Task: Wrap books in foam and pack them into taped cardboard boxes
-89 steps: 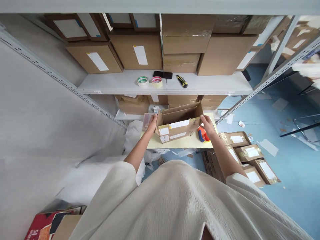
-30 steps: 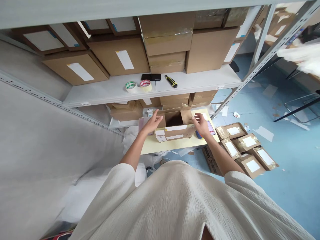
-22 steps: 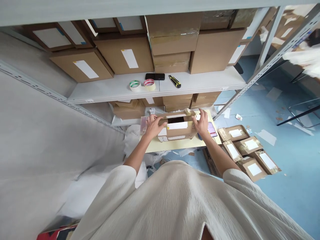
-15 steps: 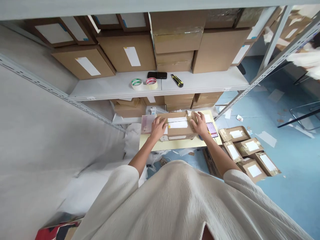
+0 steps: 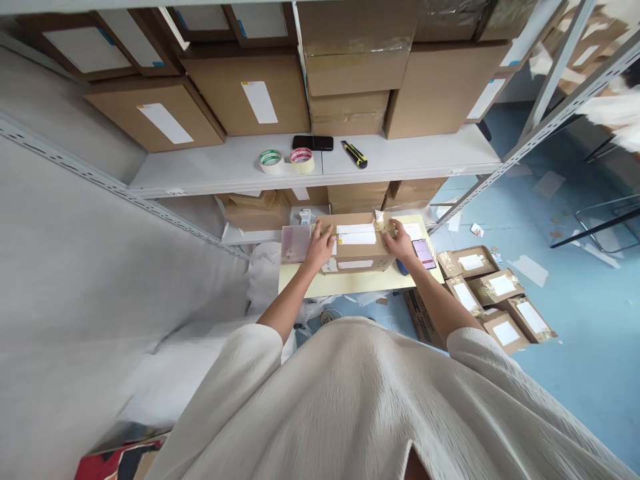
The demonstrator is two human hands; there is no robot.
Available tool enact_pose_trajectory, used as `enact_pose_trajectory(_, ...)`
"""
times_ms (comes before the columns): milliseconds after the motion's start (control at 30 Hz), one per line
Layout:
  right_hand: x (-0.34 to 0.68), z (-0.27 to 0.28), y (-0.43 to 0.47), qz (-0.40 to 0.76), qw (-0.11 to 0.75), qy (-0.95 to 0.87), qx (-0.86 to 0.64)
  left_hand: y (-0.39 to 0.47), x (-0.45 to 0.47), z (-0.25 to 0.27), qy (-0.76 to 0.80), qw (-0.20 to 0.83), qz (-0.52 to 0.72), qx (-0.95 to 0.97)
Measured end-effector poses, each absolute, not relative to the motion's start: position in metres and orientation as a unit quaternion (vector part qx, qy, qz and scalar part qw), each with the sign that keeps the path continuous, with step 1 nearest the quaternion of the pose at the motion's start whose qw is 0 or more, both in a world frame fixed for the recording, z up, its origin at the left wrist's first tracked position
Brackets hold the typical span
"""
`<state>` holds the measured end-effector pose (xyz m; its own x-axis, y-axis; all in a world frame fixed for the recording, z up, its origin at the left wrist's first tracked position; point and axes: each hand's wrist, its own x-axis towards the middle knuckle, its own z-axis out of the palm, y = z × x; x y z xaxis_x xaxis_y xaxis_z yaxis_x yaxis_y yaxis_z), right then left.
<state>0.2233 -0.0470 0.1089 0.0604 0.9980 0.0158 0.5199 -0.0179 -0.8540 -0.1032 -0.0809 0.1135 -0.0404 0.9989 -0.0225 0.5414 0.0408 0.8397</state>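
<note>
A taped cardboard box with white labels on its top and front sits on a pale yellow table. My left hand holds its left end, fingers curled over the top and spread a little. At the other end, my right hand grips the top right corner beside a piece of brown tape, thumb on the box top. To the right of that hand lies a phone with a lit screen. A blue item, partly covered by my right wrist, is too hidden to name.
A shelf above the table bears tape rolls, a black phone, a utility knife and several boxes. A clear pinkish case lies left of the box. Labelled boxes and paper scraps are on the blue floor.
The view has shifted slightly. My right hand has moved a little at the box's right end, its fingers now closer to the corner; my left hand stays on the left end.
</note>
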Motion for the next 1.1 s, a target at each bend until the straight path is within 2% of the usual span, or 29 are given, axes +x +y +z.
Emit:
enact_pose_trajectory(200, 0.222, 0.105, -0.024, 0.318, 0.356, -0.617, -0.626, -0.053, -0.107, 0.108, 0.624, 0.341, 0.346, 0.613)
enact_pose_trajectory(400, 0.221, 0.089, -0.018, 0.281, 0.334, -0.655, -0.616, -0.048, -0.112, 0.077, 0.637, 0.313, 0.303, 0.637)
enact_pose_trajectory(633, 0.212, 0.075, -0.030, 0.238, 0.301, -0.700, -0.602, -0.080, -0.126, 0.056, 0.665, 0.257, 0.265, 0.649)
enact_pose_trajectory(1100, 0.215, 0.077, -0.041, 0.267, 0.281, -0.704, -0.595, -0.149, -0.106, 0.059, 0.701, 0.212, 0.245, 0.635)
